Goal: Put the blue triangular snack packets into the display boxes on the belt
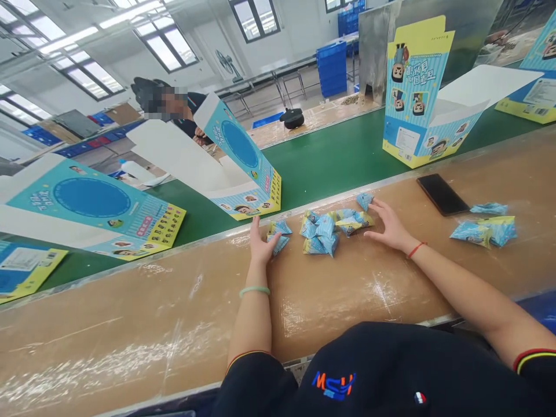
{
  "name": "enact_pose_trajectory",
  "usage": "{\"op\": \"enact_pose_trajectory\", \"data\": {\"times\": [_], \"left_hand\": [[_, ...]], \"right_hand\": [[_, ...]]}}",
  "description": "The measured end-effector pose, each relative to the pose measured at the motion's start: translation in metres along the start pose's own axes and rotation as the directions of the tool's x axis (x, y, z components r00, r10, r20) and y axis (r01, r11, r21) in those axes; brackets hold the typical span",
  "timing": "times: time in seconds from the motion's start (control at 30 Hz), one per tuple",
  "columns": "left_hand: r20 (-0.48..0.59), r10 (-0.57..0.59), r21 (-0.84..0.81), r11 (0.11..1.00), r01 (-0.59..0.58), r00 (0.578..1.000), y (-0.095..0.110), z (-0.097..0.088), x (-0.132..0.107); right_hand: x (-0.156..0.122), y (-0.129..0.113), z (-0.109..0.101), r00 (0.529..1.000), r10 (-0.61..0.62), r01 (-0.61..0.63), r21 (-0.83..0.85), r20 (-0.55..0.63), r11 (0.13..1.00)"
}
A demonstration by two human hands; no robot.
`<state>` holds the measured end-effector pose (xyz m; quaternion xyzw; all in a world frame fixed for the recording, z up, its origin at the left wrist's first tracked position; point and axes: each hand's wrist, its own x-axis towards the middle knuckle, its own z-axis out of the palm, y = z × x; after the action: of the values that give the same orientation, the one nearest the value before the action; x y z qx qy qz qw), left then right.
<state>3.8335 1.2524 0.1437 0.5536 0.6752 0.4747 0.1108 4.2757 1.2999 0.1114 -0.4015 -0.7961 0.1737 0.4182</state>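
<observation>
Several small blue-and-yellow sachets (pixel 319 231) lie in a loose row on the brown table, between my two hands. At the row's left end, my left hand (pixel 262 246) stands on edge with thumb and fingers apart, its thumb against a sachet (pixel 279 236). My right hand (pixel 388 227) is at the other end, open, fingers spread. Its fingertips reach a small blue sachet (pixel 364 200), and its thumb points toward a yellow-and-blue sachet (pixel 351 220). Whether the fingertips press on that small sachet I cannot tell. Neither hand is closed around anything.
A black phone (pixel 442 194) and more sachets (pixel 484 230) lie to the right. Beyond the table runs a green conveyor belt (pixel 324 168) carrying open printed cartons (pixel 417 104), including a tilted carton (pixel 243 168) at left. Across the belt is another person (pixel 191 110).
</observation>
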Motion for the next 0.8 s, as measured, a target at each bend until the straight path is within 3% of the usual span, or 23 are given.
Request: {"op": "enact_pose_trajectory", "data": {"times": [0.13, 0.27, 0.37, 0.43, 0.5, 0.53, 0.6, 0.67, 0.7, 0.8], "left_hand": [[0.033, -0.153, -0.143, 0.977, 0.156, 0.988, 0.024, 0.01, 0.005], [-0.194, -0.249, -0.245, 0.949, 0.199, 0.949, 0.04, 0.006, 0.006], [-0.288, -0.314, -0.377, 0.906, 0.194, 0.905, 0.061, 0.0, -0.006], [-0.239, -0.325, -0.494, 0.852, 0.174, 0.915, 0.083, 0.006, -0.028], [-0.127, -0.276, -0.607, 0.781, 0.146, 0.953, 0.112, 0.024, -0.062], [-0.082, -0.221, -0.626, 0.77, 0.122, 0.972, 0.128, 0.038, -0.081], [-0.026, -0.072, -0.654, 0.755, 0.038, 0.997, 0.16, 0.072, -0.116], [0.053, 0.055, -0.685, 0.729, -0.004, 0.997, 0.188, 0.109, -0.142], [0.099, 0.089, -0.695, 0.719, 0.005, 0.991, 0.199, 0.127, -0.149], [0.188, 0.098, -0.699, 0.713, 0.063, 0.977, 0.216, 0.17, -0.155]], "right_hand": [[0.004, 0.006, -0.003, 0.989, -0.031, 0.027, -0.034, -0.147, 0.999], [0.011, 0.005, -0.01, 0.918, -0.069, 0.046, -0.07, -0.392, 0.997], [0.011, -0.021, -0.018, 0.84, -0.05, 0.024, -0.055, -0.54, 0.998], [0.001, -0.054, -0.02, 0.847, -0.026, 0.053, 0.036, -0.531, 0.998], [-0.017, -0.094, -0.014, 0.92, -0.008, 0.118, 0.258, -0.392, 0.959], [-0.029, -0.113, -0.008, 0.961, -0.004, 0.124, 0.417, -0.278, 0.9], [-0.052, -0.141, 0.007, 0.998, 0.04, 0.008, 0.688, -0.054, 0.726], [-0.073, -0.149, 0.022, 0.986, 0.141, -0.153, 0.79, 0.085, 0.593], [-0.082, -0.146, 0.026, 0.973, 0.207, -0.205, 0.798, 0.103, 0.567], [-0.102, -0.119, 0.029, 0.929, 0.37, -0.253, 0.72, -0.005, 0.646]]}}
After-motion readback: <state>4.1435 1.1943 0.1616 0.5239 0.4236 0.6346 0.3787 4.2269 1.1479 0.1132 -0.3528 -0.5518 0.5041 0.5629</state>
